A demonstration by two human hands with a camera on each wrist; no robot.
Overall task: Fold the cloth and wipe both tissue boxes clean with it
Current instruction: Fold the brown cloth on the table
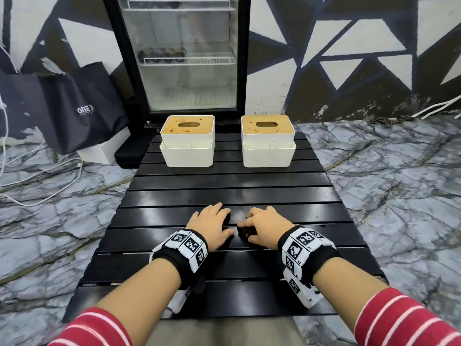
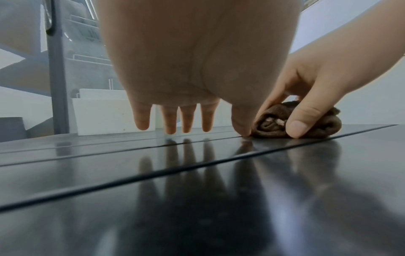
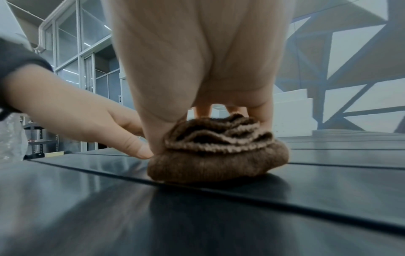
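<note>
Two white tissue boxes with stained wooden lids stand at the far end of the black slatted table (image 1: 224,186), the left box (image 1: 187,141) and the right box (image 1: 268,141). A small brown cloth (image 1: 245,232) lies folded into a thick bundle on the near half of the table. My right hand (image 1: 264,228) grips it, thumb on the near side and fingers curled over the top; the right wrist view shows its layered edges (image 3: 219,155). My left hand (image 1: 212,226) is beside it with straight fingers just above the slats. Its thumb (image 2: 241,124) touches the table at the cloth's (image 2: 271,128) edge.
A glass-door fridge (image 1: 184,58) stands right behind the table. A black tote bag (image 1: 82,106) and a white box (image 1: 99,151) sit at the back left. White cables (image 1: 50,176) run over the marble floor on the left.
</note>
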